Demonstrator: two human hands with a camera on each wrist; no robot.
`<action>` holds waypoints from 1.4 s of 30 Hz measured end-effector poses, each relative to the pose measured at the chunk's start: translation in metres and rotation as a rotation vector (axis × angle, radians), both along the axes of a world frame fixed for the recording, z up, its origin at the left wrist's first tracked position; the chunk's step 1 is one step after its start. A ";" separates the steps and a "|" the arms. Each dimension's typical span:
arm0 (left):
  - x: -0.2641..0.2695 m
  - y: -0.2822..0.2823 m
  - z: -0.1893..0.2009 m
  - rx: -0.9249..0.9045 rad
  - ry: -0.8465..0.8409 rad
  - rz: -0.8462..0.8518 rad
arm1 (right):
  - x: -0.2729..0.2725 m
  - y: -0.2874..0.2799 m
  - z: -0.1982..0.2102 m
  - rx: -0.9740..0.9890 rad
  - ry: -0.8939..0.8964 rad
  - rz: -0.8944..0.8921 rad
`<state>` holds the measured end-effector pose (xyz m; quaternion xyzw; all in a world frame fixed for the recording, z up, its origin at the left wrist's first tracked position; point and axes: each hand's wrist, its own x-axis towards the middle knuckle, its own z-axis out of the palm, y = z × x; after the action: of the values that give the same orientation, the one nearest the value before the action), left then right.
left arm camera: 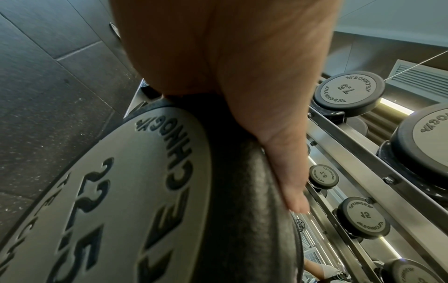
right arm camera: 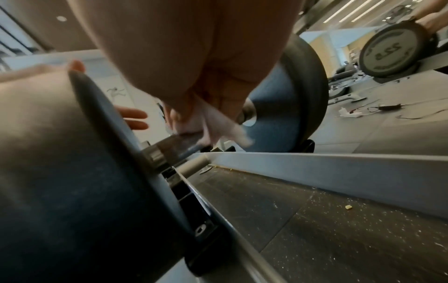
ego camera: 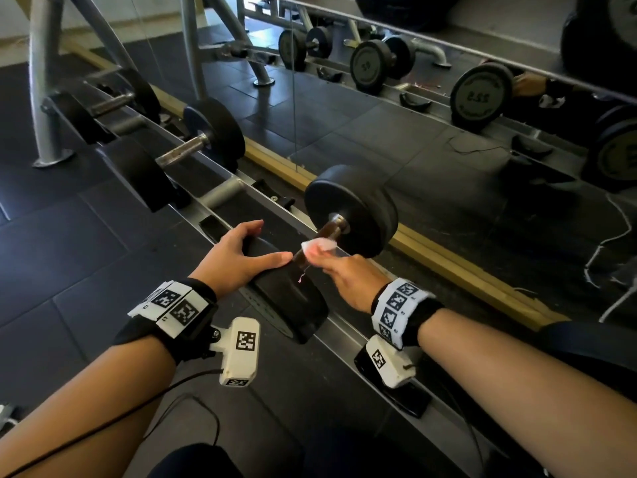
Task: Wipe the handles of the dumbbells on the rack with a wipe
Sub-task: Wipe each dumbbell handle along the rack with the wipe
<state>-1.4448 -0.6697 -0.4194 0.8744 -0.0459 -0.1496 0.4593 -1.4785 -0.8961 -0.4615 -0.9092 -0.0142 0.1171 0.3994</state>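
The nearest black dumbbell (ego camera: 351, 215) lies across the rack (ego camera: 348, 334). My left hand (ego camera: 241, 250) rests flat on its near head (ego camera: 293, 301), thumb stretched toward the handle. The left wrist view shows that palm (left arm camera: 242, 95) on the head marked 22.5 (left arm camera: 145, 191). My right hand (ego camera: 344, 274) pinches a white wipe (ego camera: 319, 246) against the metal handle (ego camera: 331, 231). In the right wrist view the wipe (right arm camera: 218, 122) drapes over the handle (right arm camera: 179, 143) between the near head (right arm camera: 72, 172) and the far head (right arm camera: 290, 114).
Two more dumbbells (ego camera: 203, 139) (ego camera: 103, 105) sit further left along the rack rail (ego camera: 241, 208). A mirror behind a wooden floor strip (ego camera: 448, 260) reflects other dumbbells (ego camera: 479, 94). Grey frame legs (ego camera: 44, 81) stand at the back left. Dark rubber tiles cover the floor.
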 end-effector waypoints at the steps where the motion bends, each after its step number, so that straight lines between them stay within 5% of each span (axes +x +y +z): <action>1: 0.000 0.000 0.000 0.006 0.004 -0.001 | -0.001 0.002 0.001 0.095 0.060 -0.025; 4: 0.001 0.000 0.001 0.016 0.022 -0.006 | -0.003 -0.001 0.012 0.180 0.093 -0.088; 10: 0.002 0.001 0.001 0.040 0.024 -0.018 | -0.003 0.000 0.013 0.351 -0.057 -0.627; 14: 0.002 0.002 0.003 0.064 0.025 -0.032 | -0.012 0.009 -0.001 0.547 -0.076 -0.765; 36: 0.008 0.006 -0.004 0.026 0.035 -0.068 | 0.004 0.020 -0.044 1.050 0.011 -0.502; 42: 0.011 0.005 -0.006 0.011 0.030 -0.052 | -0.020 0.022 -0.048 0.938 0.139 -0.256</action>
<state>-1.4338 -0.6644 -0.4251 0.8731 -0.0610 -0.1747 0.4510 -1.4983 -0.8742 -0.5093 -0.6159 0.0730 0.1085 0.7769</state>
